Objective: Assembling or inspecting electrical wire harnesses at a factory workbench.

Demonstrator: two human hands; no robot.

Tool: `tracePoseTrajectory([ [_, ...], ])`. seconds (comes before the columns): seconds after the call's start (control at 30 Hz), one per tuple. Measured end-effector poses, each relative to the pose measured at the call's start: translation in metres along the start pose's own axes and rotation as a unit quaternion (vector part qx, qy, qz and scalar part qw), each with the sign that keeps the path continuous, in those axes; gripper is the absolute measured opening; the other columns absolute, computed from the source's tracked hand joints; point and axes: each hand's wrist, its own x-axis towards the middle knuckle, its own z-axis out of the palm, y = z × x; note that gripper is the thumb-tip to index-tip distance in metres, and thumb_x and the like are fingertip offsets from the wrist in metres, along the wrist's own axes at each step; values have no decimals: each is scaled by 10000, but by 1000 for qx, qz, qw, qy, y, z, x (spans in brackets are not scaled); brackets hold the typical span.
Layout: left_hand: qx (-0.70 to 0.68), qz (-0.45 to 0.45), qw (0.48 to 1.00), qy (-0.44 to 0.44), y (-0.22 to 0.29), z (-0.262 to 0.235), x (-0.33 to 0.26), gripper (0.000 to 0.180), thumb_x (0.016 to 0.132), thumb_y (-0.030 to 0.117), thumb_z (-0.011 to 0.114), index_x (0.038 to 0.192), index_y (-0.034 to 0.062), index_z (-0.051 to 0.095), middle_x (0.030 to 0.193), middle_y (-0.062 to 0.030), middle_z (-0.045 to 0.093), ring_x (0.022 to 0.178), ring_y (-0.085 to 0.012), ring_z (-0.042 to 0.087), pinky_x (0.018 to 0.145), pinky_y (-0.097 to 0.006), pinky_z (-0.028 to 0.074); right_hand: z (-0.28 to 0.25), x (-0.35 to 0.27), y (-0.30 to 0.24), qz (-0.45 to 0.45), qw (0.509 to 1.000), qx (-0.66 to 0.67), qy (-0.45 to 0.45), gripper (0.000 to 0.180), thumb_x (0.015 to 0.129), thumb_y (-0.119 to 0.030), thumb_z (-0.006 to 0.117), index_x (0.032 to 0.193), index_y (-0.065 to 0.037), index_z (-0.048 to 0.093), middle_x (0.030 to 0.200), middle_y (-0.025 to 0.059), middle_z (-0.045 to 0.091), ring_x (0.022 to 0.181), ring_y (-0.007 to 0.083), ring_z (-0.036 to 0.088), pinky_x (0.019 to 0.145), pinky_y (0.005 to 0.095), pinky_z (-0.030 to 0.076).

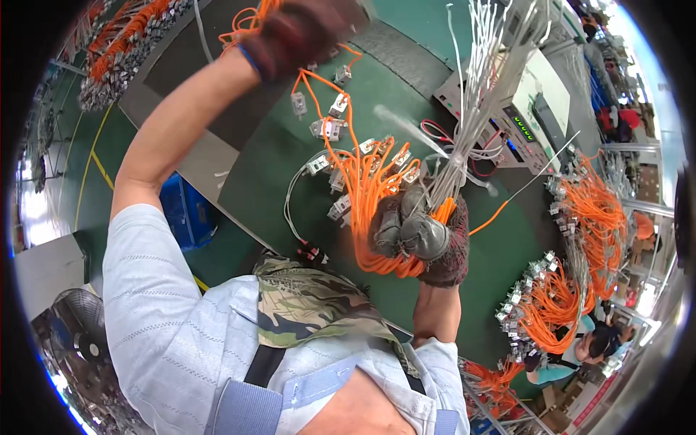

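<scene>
My right hand point(424, 235), in a dark knit glove with grey fingertips, is closed around a thick bundle of orange wires point(370, 196) and grey wires point(475, 87). The grey wires fan upward from my fist. The orange ones loop out to small grey connector blocks point(326, 129). My left hand point(301, 32), also gloved, is raised at the top of the view and pulls a few orange wire strands point(315, 90) up out of the bundle. Both hands are over a green workbench point(275, 152).
A grey test unit point(518, 119) with a green display stands at the back right of the bench. More orange harness bundles lie at the right point(554, 297) and the top left point(127, 32). Another person point(580, 351) works at the lower right. A blue bin point(185, 210) and a fan point(83, 330) sit below left.
</scene>
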Motion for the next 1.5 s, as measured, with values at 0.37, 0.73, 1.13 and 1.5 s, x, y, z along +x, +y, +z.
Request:
tracePoseTrajectory([
  [0.37,-295,-13,925,-241,60,11,-3,253,865,185,654,1060,78,775,1042,-183,753,947,-346,744,817,-473,584,-6,21,29,168,900,375,-147,436,1086,-370,448,1288,5,541,1164,194,651,1056,338,663,918,473,572],
  [0.73,-121,-239,961,-72,-35,69,-8,354,901,171,648,1244,147,731,1053,-182,755,1010,-385,726,898,-510,562,15,20,20,57,987,139,-55,149,1006,-154,671,999,-18,609,782,149,660,696,265,638,657,427,542],
  [1.13,-206,-309,901,-225,95,33,-66,488,862,103,711,1343,74,637,1232,-171,699,1130,-389,679,942,-476,568,-16,-1,36,-109,925,-361,-47,469,913,-192,790,1300,-7,599,1124,128,717,970,225,721,852,352,598],
  [1.5,-277,-301,902,-137,100,93,-102,477,842,191,737,1281,30,641,1192,-217,688,1157,-416,662,993,-464,542,14,-10,24,98,990,-62,-77,292,988,-164,656,1220,14,642,1068,144,736,947,246,723,854,383,584],
])
